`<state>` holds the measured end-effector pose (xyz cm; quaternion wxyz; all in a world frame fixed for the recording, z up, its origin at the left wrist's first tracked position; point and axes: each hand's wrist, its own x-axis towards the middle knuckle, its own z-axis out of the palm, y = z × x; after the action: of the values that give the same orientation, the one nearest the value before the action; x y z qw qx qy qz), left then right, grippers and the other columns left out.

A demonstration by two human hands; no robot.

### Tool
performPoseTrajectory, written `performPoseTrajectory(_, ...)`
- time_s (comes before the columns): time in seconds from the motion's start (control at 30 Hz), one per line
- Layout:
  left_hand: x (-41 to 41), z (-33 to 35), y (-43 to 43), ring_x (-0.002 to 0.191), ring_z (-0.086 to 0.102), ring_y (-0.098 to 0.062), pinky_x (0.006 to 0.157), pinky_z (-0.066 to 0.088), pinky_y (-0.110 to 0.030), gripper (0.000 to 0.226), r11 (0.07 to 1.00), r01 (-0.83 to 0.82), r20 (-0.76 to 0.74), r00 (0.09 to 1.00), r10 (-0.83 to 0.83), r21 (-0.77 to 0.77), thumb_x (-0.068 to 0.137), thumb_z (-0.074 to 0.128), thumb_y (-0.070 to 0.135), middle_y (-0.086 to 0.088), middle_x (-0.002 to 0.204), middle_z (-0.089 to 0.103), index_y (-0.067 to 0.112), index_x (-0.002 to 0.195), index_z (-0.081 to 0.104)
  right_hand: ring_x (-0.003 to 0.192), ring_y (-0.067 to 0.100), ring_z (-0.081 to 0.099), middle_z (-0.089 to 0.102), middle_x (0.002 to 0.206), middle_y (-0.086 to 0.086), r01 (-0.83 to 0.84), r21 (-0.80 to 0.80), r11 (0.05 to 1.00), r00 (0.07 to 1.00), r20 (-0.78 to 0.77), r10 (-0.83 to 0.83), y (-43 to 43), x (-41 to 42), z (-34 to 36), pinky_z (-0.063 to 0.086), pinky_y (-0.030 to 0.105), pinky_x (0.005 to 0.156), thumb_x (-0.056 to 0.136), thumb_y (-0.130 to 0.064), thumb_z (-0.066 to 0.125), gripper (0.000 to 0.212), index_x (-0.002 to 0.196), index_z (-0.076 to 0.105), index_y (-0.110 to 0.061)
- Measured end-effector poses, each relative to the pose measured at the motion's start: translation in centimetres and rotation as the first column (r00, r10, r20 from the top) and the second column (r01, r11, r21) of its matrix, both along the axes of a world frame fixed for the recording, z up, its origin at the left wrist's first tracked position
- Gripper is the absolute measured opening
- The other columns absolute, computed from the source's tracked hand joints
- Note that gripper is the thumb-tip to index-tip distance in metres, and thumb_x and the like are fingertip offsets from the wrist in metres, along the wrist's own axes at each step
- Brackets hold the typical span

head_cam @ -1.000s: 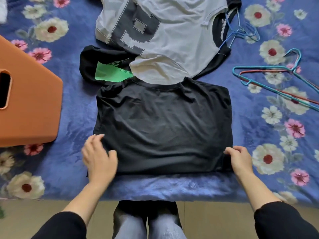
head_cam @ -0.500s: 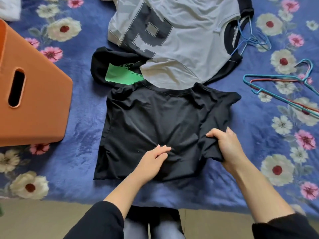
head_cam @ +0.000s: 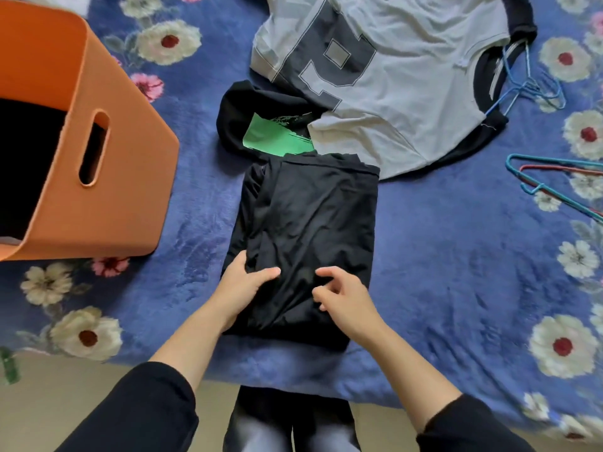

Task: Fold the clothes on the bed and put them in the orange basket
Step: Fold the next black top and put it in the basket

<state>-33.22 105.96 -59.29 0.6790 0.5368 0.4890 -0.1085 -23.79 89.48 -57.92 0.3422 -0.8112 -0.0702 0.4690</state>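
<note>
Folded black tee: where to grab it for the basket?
Both long edges of the black T-shirt, midway: left hand from the left, right hand from the right, fingers underneath. It lies flat as a narrow stack of loose layers, stepped along its left edge; a top pinch likely lifts only the flap.

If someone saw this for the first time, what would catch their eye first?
Probably the black folded shirt at the middle of the blue floral blanket, the left hand gripping its left side and the right hand resting on it. Then the big orange plastic basket standing open at the left, and the grey shirt with a large dark letter spread beyond.
</note>
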Motion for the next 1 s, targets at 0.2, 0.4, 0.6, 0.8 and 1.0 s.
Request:
performPoseTrajectory(0.2,0.1,0.6,0.5,0.070,0.051,-0.015,0.061,0.041,-0.025,0.030,0.945,-0.117,0.028,0.993,0.114,0.307,0.080,0.041,-0.006,0.000,0.083,0.064,0.013,0.090,0.061,0.065,0.016,0.057,0.060,0.065,-0.002,0.075,-0.087,0.993,0.993,0.100,-0.066,-2.3,0.9,-1.2,0.048,0.030,0.065,0.082,-0.015,0.059,0.005,0.083,0.061,-0.020)
performPoseTrajectory(0.4,-3.8,-0.6,1.0,0.089,0.068,-0.018,0.083,0.053,-0.037,0.023,0.969,-0.012,-0.088,0.996,0.034,0.248,0.090,0.063,0.020,0.000,0.095,0.070,0.028,0.108,0.050,0.069,0.012,0.048,0.049,0.077,-0.009,-0.172,-0.138,0.975,0.927,0.312,0.208,-3.9,-1.9,-0.9,0.043,0.030,0.064,0.074,-0.051,0.066,0.037,0.082,0.045,-0.022)
performPoseTrajectory(0.6,-4.6,-0.7,-0.3,0.103,0.060,-0.011,0.092,0.048,-0.031,0.020,0.881,0.011,-0.064,0.998,0.022,0.473,0.098,0.050,0.033,0.005,0.108,0.066,0.019,0.111,0.055,0.063,0.019,0.050,0.046,0.074,-0.006,-0.508,-0.393,0.766,0.511,0.579,0.636,-4.7,-3.9,-2.1,0.029,0.025,0.055,0.050,-0.027,0.082,0.048,0.079,0.044,-0.021)
performPoseTrajectory(0.8,-6.1,-0.8,-0.1,0.092,0.061,-0.026,0.078,0.043,-0.041,0.016,0.849,0.234,-0.270,0.956,-0.113,0.473,0.097,0.050,0.026,-0.006,0.092,0.068,0.011,0.098,0.053,0.060,0.020,0.051,0.044,0.071,-0.004,-0.756,-0.371,0.540,0.388,0.411,0.825,-5.1,-1.5,-2.0,0.017,0.024,0.049,0.051,-0.018,0.073,0.043,0.080,0.041,-0.019)
performPoseTrajectory(1.0,-0.5,0.7,3.0,0.083,0.057,-0.019,0.068,0.040,-0.031,0.009,0.918,0.098,-0.220,0.975,-0.012,0.385,0.083,0.059,0.020,0.002,0.077,0.062,0.017,0.091,0.058,0.062,0.015,0.050,0.057,0.062,-0.003,-0.304,-0.162,0.939,0.938,0.120,0.324,-2.6,3.1,-1.3,0.043,0.032,0.061,0.078,-0.022,0.057,0.006,0.076,0.057,-0.017)
